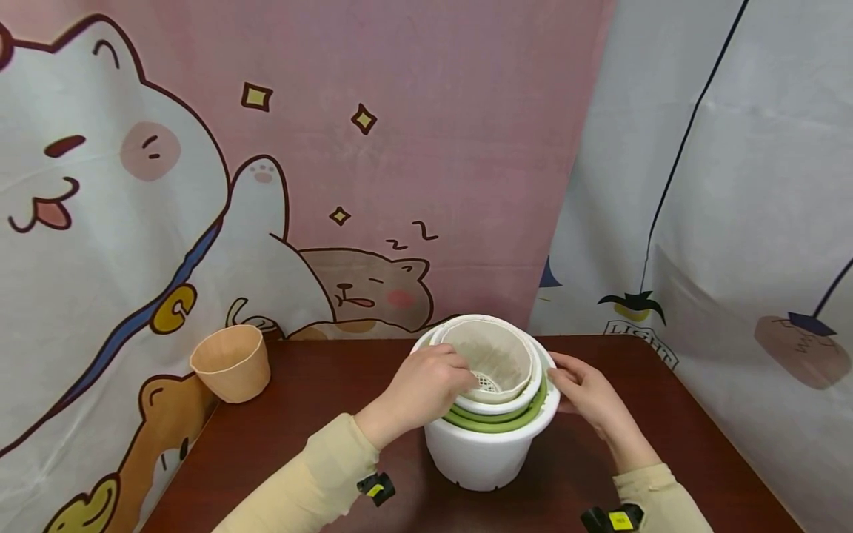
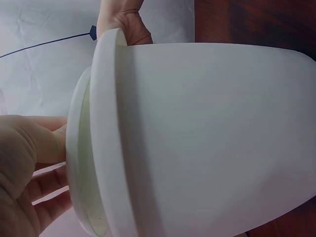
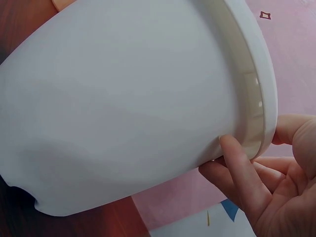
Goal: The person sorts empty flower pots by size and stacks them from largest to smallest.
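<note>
Several flower pots stand nested on the table in the head view. The outermost is a large white pot (image 1: 476, 457); inside it are a green pot (image 1: 489, 426), a smaller white pot (image 1: 501, 407) and a cream pot (image 1: 500, 355) with a perforated bottom. My left hand (image 1: 432, 385) reaches over the near-left side, pinching the rim of the cream pot with fingertips inside it; the hand hides the rims there. On the right side my right hand (image 1: 589, 391) grips the large white pot's rim. The right wrist view shows its fingers (image 3: 242, 173) under that rim.
A peach-coloured pot (image 1: 246, 370) stands apart at the table's left edge. The dark red-brown table (image 1: 313, 385) meets a printed cloth backdrop (image 1: 480, 148) behind and at both sides. A small black device (image 1: 376, 488) is on the left wrist.
</note>
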The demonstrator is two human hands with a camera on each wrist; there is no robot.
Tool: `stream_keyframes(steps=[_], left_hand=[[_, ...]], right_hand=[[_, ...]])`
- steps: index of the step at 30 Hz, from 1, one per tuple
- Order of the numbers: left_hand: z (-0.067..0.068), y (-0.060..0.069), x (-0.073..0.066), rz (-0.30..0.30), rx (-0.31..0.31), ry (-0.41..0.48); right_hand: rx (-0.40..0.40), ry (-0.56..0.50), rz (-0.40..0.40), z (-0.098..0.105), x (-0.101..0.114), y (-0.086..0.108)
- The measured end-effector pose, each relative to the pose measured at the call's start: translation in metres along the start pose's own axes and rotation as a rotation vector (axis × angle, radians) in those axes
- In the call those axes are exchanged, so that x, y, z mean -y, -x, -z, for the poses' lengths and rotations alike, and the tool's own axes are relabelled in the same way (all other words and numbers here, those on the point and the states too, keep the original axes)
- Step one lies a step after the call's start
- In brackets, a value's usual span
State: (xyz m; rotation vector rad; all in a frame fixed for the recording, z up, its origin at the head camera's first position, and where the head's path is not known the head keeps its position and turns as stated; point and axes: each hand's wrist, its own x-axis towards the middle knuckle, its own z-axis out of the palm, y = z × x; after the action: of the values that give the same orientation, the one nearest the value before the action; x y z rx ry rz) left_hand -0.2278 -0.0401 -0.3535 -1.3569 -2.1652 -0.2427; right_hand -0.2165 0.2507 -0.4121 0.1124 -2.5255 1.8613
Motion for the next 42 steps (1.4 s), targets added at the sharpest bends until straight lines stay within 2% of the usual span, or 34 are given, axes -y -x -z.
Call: stream_keyframes(steps=[7,20,29,37,42], left_hand=[[0.002,0.002,0.002,0.037,0.040,0.044],[0.013,0.009,0.006,0.085,-0.002,0.108],[0.024,0.022,0.010,0.190,-0.025,0.144],[0.036,0.036,0.017,0.235,-0.037,0.145],[0.043,0.047,0.022,0.290,-0.034,0.168]], right_hand=[[-0.003,0.007,-0.005,0.000,-0.001,0.000],[-0.001,0.011,-0.002,-0.001,-0.001,-0.001],[-0.004,0.019,-0.007,-0.001,0.000,-0.001],[-0.004,0.021,-0.007,-0.001,-0.001,-0.001],[-0.003,0.025,-0.003,0.000,-0.001,0.000]])
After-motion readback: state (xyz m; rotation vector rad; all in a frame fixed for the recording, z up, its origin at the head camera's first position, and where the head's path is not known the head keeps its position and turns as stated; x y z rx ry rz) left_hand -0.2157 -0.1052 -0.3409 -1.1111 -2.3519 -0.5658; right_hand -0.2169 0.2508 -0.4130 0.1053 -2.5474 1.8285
